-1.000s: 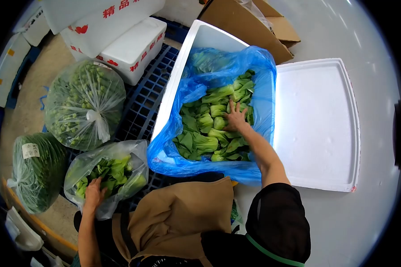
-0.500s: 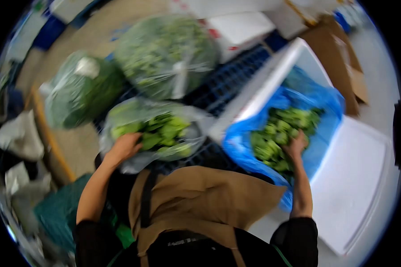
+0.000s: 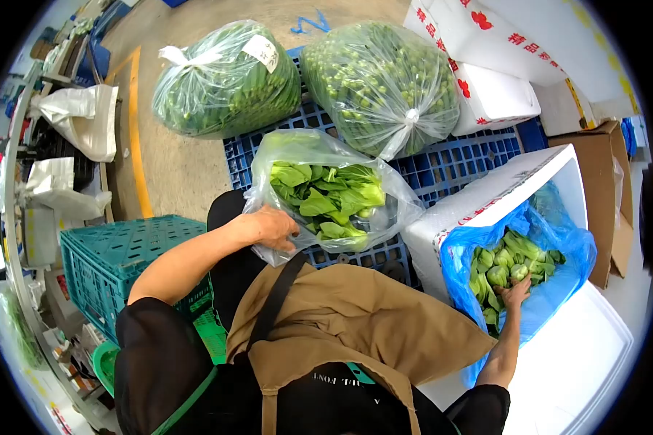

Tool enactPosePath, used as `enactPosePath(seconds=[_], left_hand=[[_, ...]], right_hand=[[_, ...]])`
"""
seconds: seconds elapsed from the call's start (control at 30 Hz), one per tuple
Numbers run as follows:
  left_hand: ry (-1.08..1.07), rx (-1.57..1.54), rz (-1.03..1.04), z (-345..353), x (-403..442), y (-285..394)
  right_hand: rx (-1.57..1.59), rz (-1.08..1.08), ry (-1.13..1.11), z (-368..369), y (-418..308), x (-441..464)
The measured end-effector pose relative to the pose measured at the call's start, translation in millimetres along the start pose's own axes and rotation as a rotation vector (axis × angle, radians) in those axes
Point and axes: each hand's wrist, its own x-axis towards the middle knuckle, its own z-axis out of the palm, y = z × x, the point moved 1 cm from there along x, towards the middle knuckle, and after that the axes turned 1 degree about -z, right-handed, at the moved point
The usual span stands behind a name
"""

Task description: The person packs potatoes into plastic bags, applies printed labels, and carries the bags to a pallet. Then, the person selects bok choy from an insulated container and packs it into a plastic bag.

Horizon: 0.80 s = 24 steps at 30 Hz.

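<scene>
My left hand (image 3: 274, 228) is at the near left rim of a clear plastic bag (image 3: 403, 210), its bent fingers closed on the film. Inside that bag lies a pile of green bok choy (image 3: 330, 194). Over to the right, my right hand (image 3: 515, 291) reaches into a white foam box (image 3: 479, 194) tipped on its side and lined with a blue plastic bag (image 3: 559, 293). Its fingers close around a bok choy (image 3: 519, 272) on the heap there; the fingertips are partly hidden among the leaves.
Two tied bags of greens (image 3: 228, 87) and budded stems (image 3: 384, 90) stand on a blue pallet (image 3: 442, 163). Foam boxes (image 3: 495, 98) and a cardboard box (image 3: 602, 196) are at right. A white foam lid (image 3: 580, 362) lies near the tipped box. A green crate (image 3: 123, 254) is at left.
My view has turned, shifting the scene. My left hand has moved from the bok choy in the clear bag to the bag's near rim. My right hand stays among the bok choy in the box.
</scene>
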Motion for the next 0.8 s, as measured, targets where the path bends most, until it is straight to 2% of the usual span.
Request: enactPosePath(seconds=[0.03,0.07,0.17,0.23,0.33,0.37,0.43,0.5,0.53,0.6,0.7,0.73,0.8], left_hand=[[-0.019,0.002,0.017,0.9,-2.3,1.2],[0.001,-0.005,0.024,1.6,-4.2,1.1],[0.108,-0.074,0.032,3.6,-4.7,0.7],[0.237,-0.167,0.016,-5.2,2.5,-0.8],[0.610,-0.252,-0.186,-13.6,54.6,-4.4],[0.668,-0.309,-0.250,-21.9,69.5,-1.4],[0.733,-0.355,-0.338,-24.3,102.3,-1.6],[0.770,-0.394,-0.458,-15.0,135.7,-8.9],[0.794,-0.423,-0.436,-12.1,143.0,-15.0],[0.838,-0.487,-0.394,-6.7,153.1,-27.9],[0.894,-0.576,-0.335,3.4,157.3,-43.8],[0.861,-0.579,-0.317,7.4,157.3,-43.2],[0.815,-0.582,-0.283,12.1,160.3,-38.2]], right_hand=[[-0.098,-0.005,-0.029,-3.2,-4.5,0.3],[-0.086,-0.086,0.055,6.3,8.8,4.3],[-0.099,-0.117,0.077,-8.0,1.3,-7.3],[-0.033,-0.094,0.276,-12.2,1.1,-8.5],[0.026,-0.165,0.577,-47.2,0.8,-16.3],[-0.019,-0.239,0.707,-64.6,-5.1,-18.2],[0.119,-0.385,0.733,-128.3,-47.8,-37.2],[0.499,-0.481,0.600,-194.8,-116.2,-72.4],[0.531,-0.542,0.533,-218.6,-139.2,-87.3],[0.993,-0.667,0.161,-243.2,-186.5,-112.1],[0.674,-1.199,-0.129,-254.6,-279.1,-128.5],[0.664,-1.348,-0.355,-238.1,-304.9,-123.2],[0.586,-1.482,-0.600,-196.2,-361.3,-123.1]])
